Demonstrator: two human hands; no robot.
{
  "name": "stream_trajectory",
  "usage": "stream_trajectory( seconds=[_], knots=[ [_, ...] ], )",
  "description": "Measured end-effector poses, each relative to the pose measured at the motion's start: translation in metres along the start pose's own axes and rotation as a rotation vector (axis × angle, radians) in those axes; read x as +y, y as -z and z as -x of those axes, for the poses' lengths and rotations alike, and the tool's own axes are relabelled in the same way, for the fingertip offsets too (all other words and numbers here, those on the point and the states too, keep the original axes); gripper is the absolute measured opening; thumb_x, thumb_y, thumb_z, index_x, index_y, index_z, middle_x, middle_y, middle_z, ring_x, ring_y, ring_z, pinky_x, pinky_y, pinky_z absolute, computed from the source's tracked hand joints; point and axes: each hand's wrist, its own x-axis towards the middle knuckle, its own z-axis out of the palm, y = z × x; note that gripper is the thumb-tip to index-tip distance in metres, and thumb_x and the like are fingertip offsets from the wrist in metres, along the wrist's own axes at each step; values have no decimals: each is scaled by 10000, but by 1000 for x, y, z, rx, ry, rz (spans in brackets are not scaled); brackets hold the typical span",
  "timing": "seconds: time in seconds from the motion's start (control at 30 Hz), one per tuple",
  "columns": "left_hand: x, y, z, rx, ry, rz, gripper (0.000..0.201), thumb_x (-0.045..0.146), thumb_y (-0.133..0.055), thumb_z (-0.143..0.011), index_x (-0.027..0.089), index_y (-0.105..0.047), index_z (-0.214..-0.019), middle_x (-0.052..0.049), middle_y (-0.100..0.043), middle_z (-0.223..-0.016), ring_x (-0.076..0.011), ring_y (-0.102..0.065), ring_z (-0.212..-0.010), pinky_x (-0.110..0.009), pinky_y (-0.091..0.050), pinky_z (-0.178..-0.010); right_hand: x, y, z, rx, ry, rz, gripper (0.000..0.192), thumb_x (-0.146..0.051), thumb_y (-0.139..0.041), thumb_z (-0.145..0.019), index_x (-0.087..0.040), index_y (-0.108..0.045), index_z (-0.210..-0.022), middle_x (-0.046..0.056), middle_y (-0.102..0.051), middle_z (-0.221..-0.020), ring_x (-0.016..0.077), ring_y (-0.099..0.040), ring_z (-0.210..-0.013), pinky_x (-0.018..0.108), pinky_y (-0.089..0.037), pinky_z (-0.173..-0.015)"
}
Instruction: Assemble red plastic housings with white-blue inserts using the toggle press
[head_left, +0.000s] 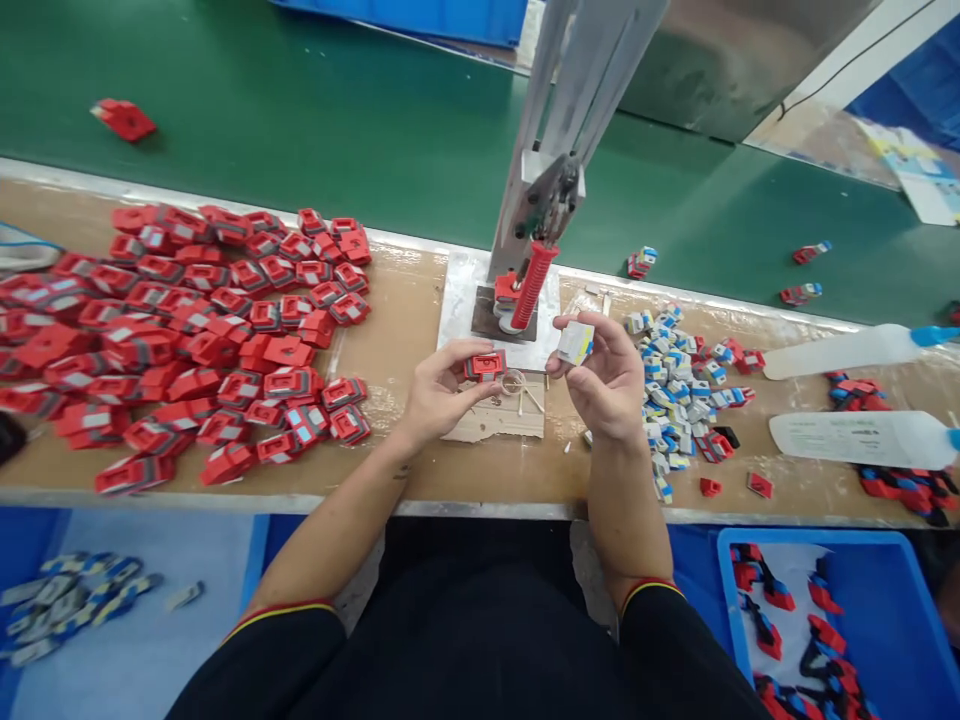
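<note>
Held between the thumb and fingers of my left hand (pixel 442 393) is a red plastic part (pixel 486 366) with a rectangular recess facing up. My right hand (pixel 611 385) grips a white part (pixel 575 343) with yellow and blue patches, level with the red one and apart from it. Just beyond both hands stands a toggle clamp press with a red handle (pixel 535 287), fixed on a metal base plate (pixel 457 310). A piece of cardboard (pixel 495 425) carrying a clear ring and cotton swabs lies below my hands.
Many red parts (pixel 217 340) are heaped at left, and small white-blue pieces (pixel 671 385) at right. Two white bottles (pixel 862 440) lie farther right. A green conveyor belt (pixel 337 130) runs behind, carrying several parts. Blue bins (pixel 862 540) with parts sit below the table edge.
</note>
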Motion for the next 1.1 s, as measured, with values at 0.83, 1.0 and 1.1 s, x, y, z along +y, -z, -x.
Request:
stream_trajectory(
  seconds=[0.83, 1.0, 1.1],
  knots=[
    [11, -1, 12, 48, -482, -764, 344, 110, -663, -986, 213, -729, -1308, -94, -808, -1259, -177, -810, -1093, -245, -660, -969, 12, -32, 26, -21, 255, 753, 373, -390, -814, -918, -236, -747, -1251, 87, -796, -1045, 215, -759, -875, 383, -675, -785],
    [12, -2, 14, 67, -566, -851, 395, 67, -646, -978, 213, -714, -1339, -105, -808, -1259, -184, -818, -1076, -242, -664, -954, 13, -35, 28, 17, 334, 800, 389, -348, -807, -926, -239, -739, -1293, 89, -798, -1028, 219, -770, -886, 370, -680, -783],
    [17, -3, 13, 86, -588, -803, 484, 35, -664, -942, 213, -680, -1392, -111, -800, -1280, -190, -814, -1094, -239, -658, -965, 15, -34, 29, 24, 338, 803, 407, -366, -827, -906, -250, -747, -1288, 81, -804, -1015, 215, -771, -852, 369, -680, -777]
  ],
)
